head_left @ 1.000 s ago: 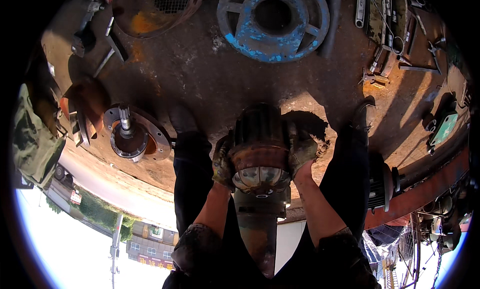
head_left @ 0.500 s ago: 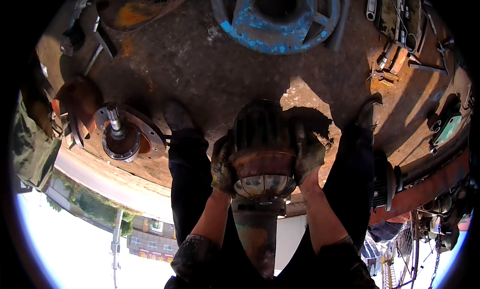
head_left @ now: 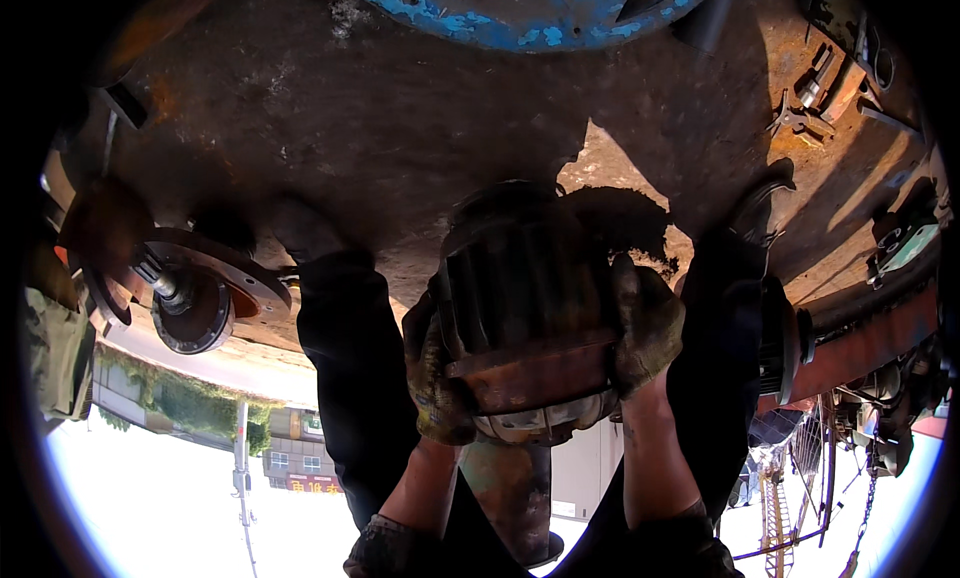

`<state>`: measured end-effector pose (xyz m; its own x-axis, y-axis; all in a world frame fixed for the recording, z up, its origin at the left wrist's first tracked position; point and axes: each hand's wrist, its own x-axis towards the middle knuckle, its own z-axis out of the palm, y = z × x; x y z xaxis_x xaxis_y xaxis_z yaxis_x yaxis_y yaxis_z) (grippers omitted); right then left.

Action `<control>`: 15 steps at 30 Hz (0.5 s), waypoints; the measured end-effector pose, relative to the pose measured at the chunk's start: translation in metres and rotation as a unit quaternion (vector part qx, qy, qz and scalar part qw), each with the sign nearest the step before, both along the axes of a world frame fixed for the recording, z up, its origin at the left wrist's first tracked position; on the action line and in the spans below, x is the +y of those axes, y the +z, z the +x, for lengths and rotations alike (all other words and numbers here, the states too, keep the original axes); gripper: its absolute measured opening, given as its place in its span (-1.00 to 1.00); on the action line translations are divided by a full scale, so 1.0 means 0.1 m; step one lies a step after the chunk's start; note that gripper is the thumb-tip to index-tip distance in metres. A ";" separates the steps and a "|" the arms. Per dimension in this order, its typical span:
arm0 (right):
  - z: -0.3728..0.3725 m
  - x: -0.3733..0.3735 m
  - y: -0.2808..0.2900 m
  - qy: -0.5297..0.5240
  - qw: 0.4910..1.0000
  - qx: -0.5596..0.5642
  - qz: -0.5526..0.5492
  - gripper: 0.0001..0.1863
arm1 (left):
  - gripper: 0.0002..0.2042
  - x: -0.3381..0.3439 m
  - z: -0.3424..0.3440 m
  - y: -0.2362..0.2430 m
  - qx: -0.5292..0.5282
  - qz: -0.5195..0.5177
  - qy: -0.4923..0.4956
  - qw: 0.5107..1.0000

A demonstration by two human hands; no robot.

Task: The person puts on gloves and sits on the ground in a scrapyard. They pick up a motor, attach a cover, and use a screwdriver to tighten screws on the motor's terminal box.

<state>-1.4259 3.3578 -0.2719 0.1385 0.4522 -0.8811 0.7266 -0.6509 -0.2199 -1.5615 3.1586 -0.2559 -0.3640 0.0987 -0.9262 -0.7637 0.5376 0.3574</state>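
Between my two gloved hands is a heavy, cylindrical ribbed metal part point(head_left: 525, 293). Its ribs are dark, a rusty band runs around it, and its near end is paler and rounded. My left hand point(head_left: 437, 383) wraps its left side, fingers pressed to the metal. On the opposite side my right hand point(head_left: 648, 323) grips it, thumb up along the ribs. Below its near end stands a worn, stained metal column point(head_left: 510, 493) between my legs. The part's underside is hidden, so whether it touches anything there I cannot tell.
A blue-painted metal ring point(head_left: 550, 33) lies at the far side. On the left sits a flanged part with a splined shaft point(head_left: 185, 303). Pliers point(head_left: 800, 120) and other tools lie at the far right, near a green metal piece point(head_left: 902, 253). My shoes stand on either side.
The ribbed part, held in both hands, now looks larger and nearer, and has tilted slightly. My hands are farther apart in view. The blue ring has shifted toward the upper edge as the view moved.
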 end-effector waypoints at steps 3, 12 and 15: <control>0.04 -0.13 0.00 -0.017 0.999 0.026 0.040 -0.62 | -0.53 0.04 0.02 0.02 0.042 -0.019 -0.079 0.996; -0.01 -0.18 0.06 -0.067 0.997 0.028 0.030 -0.66 | -0.58 0.22 -0.09 0.05 0.130 -0.009 -0.289 0.948; 0.01 -0.17 0.06 -0.077 0.997 0.019 0.014 -0.64 | -0.59 0.08 0.06 0.07 0.090 -0.008 -0.157 0.983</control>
<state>-1.4251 3.3412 -0.2663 0.1748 0.4535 -0.8740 0.6099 -0.7467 -0.2655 -1.5557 3.1664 -0.2485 -0.4765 0.2194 -0.8514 -0.4831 0.7437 0.4620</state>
